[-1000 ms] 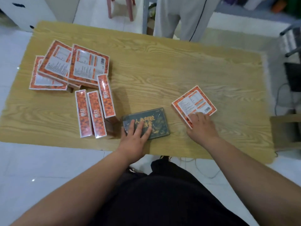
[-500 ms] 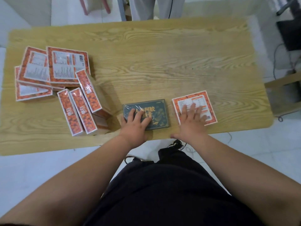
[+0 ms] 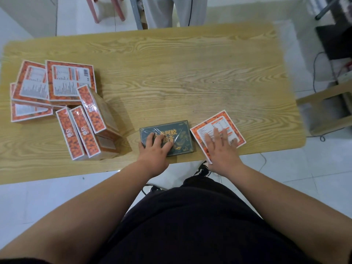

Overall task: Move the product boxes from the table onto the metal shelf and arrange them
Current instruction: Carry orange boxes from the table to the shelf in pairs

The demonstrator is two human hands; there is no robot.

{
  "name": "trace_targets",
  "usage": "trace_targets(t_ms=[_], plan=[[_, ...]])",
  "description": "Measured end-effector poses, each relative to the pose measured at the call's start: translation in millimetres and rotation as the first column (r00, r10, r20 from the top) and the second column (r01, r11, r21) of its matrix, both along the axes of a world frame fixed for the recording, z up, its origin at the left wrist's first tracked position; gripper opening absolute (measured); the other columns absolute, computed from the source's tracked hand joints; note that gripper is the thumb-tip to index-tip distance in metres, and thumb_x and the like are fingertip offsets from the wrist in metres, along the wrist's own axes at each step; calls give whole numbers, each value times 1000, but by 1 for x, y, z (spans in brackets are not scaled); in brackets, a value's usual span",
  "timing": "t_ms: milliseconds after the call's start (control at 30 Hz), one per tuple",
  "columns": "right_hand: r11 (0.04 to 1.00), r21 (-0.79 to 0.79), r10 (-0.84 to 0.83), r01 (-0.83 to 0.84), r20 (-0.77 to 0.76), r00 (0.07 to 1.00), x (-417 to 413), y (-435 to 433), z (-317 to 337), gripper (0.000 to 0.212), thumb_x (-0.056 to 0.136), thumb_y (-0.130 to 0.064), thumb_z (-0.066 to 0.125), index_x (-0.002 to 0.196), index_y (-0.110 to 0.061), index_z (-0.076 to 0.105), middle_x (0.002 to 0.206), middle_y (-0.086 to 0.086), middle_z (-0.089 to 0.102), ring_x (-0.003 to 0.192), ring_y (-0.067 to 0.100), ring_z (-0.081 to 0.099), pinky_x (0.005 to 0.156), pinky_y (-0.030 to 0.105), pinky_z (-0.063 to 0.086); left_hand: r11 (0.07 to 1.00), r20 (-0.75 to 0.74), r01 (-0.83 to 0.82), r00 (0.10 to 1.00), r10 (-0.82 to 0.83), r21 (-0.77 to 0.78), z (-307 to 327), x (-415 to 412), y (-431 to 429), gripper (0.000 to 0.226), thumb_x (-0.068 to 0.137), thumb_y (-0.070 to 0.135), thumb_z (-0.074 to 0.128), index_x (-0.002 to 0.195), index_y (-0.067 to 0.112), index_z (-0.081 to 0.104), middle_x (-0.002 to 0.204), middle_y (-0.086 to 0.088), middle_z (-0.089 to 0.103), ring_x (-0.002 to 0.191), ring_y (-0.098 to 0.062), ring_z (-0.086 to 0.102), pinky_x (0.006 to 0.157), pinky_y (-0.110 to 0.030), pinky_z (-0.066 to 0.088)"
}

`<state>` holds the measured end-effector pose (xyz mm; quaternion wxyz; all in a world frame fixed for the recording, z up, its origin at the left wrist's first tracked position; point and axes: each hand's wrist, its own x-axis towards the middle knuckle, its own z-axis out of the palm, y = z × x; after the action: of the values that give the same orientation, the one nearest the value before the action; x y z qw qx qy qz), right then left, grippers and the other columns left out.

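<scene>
On the far left of the surface (image 3: 190,73), you had a pile of flat boxes (image 3: 70,80) lying label side up, overlapping one another in a loose heap. Just right of and nearer than that pile stood three upright boxes (image 3: 83,130) on their narrow sides. Two were pressed side by side, and the third was set at a slight angle against them on the far right.

Towards the middle, close to the near edge, your left hand (image 3: 155,149) lay on the green box (image 3: 181,136). It covered the box's near left part, with the fingers a little bent and resting on the wrapped top. They were not clearly hooked over any edge. The green box lay flat with its gold lettering facing up.

Just beside it on the right, and apart from it, your right hand (image 3: 221,147) was spread flat on the orange box (image 3: 224,121). The fingers were straight and fanned across the white label, pressing down rather than gripping. I could not make out the thumb. That box lay turned at an angle, label up, and its near corner reached just past the surface's near edge.

Beyond the far edge stood a person (image 3: 171,10) in pale trousers, with a pink stool (image 3: 106,8) to their left. A wooden stool (image 3: 327,96) sat on the floor off the right end, among cables.
</scene>
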<state>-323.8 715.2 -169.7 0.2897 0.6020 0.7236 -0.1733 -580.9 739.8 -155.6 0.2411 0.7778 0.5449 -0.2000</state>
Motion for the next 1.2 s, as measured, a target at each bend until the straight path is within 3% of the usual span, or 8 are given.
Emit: trace_targets(t_ms=[233, 333, 433, 533, 700, 833, 900, 1200], plan=[[930, 223, -152, 293, -493, 857, 23, 9, 24, 105, 76, -45, 69, 158, -9, 14, 163, 14, 17, 152, 31, 15, 116, 54, 33, 997, 94, -79, 993, 78, 7, -1, 0, 4, 54, 89, 30, 53, 141, 39, 38, 154, -3, 21, 145, -31, 4, 112, -66, 19], [755, 100, -314, 648, -813, 491, 32, 30, 49, 66, 73, -29, 65, 136, -14, 52, 131, 5, 50, 116, 0, 44, 96, 13, 39, 989, 132, -144, 981, 140, 20, 1, 5, 6, 49, 88, 29, 54, 135, 40, 44, 148, 0, 28, 140, -29, 12, 110, -64, 23], [510, -260, -443, 820, -896, -9, 48, 47, 62, 20, 75, -20, 58, 93, -21, 65, 89, -1, 62, 83, 12, 59, 72, 41, 55, 969, 150, -248, 958, 245, -2, 4, 15, 10, 43, 87, 30, 56, 129, 39, 49, 142, 1, 33, 137, -29, 17, 109, -60, 27], [311, -521, -587, 795, -763, -270, 70, 57, 51, 43, 88, -1, 52, 122, -26, 60, 107, 1, 66, 86, 20, 65, 73, 38, 58, 868, 236, -497, 843, 484, -4, 4, 21, 17, 53, 84, 28, 62, 134, 30, 45, 141, -6, 36, 132, -32, 29, 110, -48, 32], [340, -543, -794, 768, -603, -75, 105, 66, 23, 56, 86, -1, 56, 133, -30, 44, 101, 3, 62, 85, 23, 61, 79, 42, 51, 403, 276, -895, 345, 897, -192, -2, 13, 24, 91, 74, 38, 81, 147, 19, 29, 143, -13, 35, 128, -34, 43, 111, -48, 38], [410, -530, -843, 742, -531, 86, 109, 70, 3, 56, 75, -30, 77, 121, -17, 48, 105, 5, 68, 95, 26, 70, 90, 47, 59, 9, 207, -871, -106, 972, -490, -6, 19, 21, 85, 70, 33, 87, 137, 12, 40, 126, -16, 57, 102, -33, 63, 77, -44, 60], [462, -481, -823, 745, -546, 157, 112, 77, -2, 55, 81, -33, 80, 118, -16, 44, 99, 1, 63, 94, 25, 67, 90, 43, 57, -25, 192, -811, -168, 967, -584, -6, 27, 16, 62, 78, 31, 83, 125, 7, 52, 112, -16, 65, 90, -30, 67, 57, -36, 59], [623, -415, -733, 662, -605, 310, 116, 95, 7, 35, 83, -33, 74, 108, -20, 54, 90, -1, 64, 74, 14, 62, 61, 25, 46, -175, 221, -645, -485, 846, -744, -12, 48, -46, 24, 95, 24, 64, 110, 14, 49, 105, -15, 68, 87, -33, 70, 75, -51, 60]])
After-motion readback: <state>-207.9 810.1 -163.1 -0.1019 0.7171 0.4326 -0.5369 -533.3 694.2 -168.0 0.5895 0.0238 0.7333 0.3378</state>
